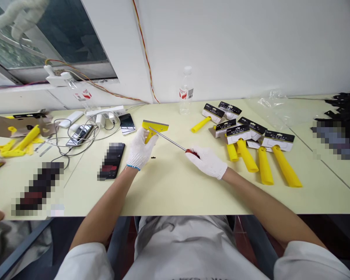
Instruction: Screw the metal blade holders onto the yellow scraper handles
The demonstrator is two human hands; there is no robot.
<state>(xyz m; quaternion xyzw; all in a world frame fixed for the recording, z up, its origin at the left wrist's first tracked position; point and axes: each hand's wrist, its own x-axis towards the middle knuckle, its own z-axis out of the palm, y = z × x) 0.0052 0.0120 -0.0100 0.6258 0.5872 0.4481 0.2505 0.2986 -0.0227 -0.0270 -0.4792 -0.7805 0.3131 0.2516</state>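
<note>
- Where the pale table [169, 194] begins at far left, loose yellow parts [16, 146] lie by a brown card [6, 125], and part of another person's hand shows at the edge.
- Next come tangled cables [76, 136], a power strip [105, 112], and two phones [127, 123] lying flat.
- A plastic bottle [80, 93] stands by the window sill; what it holds cannot be told.
- The left hand [140, 149], in a white glove, has its fingers closed around the handle of a yellow scraper [154, 127], held just above the table at centre.
- The right hand [208, 160], also gloved, is curled shut around the red handle of a screwdriver [170, 140]; its metal shaft reaches left to the scraper's head.
- A clear water bottle [186, 91] stands upright by the wall, seemingly near empty.
- To the right, packaged scrapers [262, 155] with yellow handles and dark card sleeves lie clustered.
- A clear plastic bag [268, 103] lies behind them.
- Black pieces [345, 105] are heaped at far right.
</note>
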